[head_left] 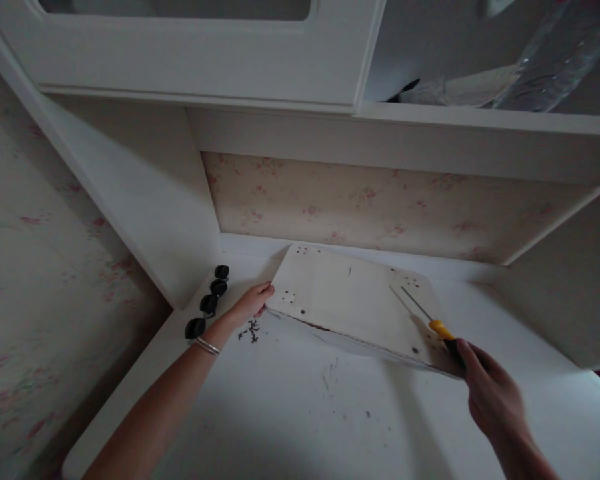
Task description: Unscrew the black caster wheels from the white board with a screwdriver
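A white board (350, 293) with groups of small holes near its corners lies tilted on the white desk surface. My left hand (253, 300) is closed on the board's left edge. In my right hand (490, 387) is a screwdriver (437, 327) with a yellow and black handle, its shaft pointing up and left over the right part of the board. Several black casters (209, 305) stand in a row left of my left hand. A small pile of dark screws (253, 331) lies just below that hand.
White cabinet doors (205, 60) and an open shelf (480, 119) holding plastic-wrapped things hang overhead. White side panels (145, 193) flank the desk left and right. Small dark specks (368, 415) dot the desk front.
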A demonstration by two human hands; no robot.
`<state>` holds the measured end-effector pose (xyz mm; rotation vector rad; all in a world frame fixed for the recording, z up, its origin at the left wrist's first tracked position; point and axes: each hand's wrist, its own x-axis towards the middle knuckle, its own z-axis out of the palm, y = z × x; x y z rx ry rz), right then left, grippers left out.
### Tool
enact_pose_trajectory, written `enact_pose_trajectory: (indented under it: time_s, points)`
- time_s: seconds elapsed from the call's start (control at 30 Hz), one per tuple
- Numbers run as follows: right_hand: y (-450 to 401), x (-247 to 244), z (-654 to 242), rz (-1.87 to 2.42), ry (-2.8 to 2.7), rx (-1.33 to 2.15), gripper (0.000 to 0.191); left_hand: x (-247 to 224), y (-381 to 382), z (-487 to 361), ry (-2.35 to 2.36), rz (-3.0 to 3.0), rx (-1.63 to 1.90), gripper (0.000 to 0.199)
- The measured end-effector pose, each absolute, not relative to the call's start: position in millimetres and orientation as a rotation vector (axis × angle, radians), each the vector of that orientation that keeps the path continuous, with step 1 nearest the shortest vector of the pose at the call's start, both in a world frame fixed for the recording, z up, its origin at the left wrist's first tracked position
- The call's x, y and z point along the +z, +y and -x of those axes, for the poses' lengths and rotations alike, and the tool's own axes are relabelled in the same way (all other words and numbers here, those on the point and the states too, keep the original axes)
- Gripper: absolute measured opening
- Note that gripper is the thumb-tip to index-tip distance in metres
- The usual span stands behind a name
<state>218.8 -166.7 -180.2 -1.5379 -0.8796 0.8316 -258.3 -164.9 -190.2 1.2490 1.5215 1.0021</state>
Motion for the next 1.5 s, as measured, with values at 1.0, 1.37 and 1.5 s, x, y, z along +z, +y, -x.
enact_pose_trajectory:
  time_s: [1.0,1.37,1.5]
  points:
    - [-114.8,-201.1,-99.9,1.267,-1.109,0.978,0.035,-179.3,-210.7,351.6,2.072,-1.103,0.968,0.036]
    - [-252.9,-206.6,-108.7,1.074,-1.083,1.436,0.046,-199.5,-305.0,244.2,2.187,-1.38,1.205,0.041]
    - [-291.4,-231.6,-75.7,1.082,-1.413,1.63,0.054,-242.6,-338.0,181.0,1.891,-1.416,0.974,0.045]
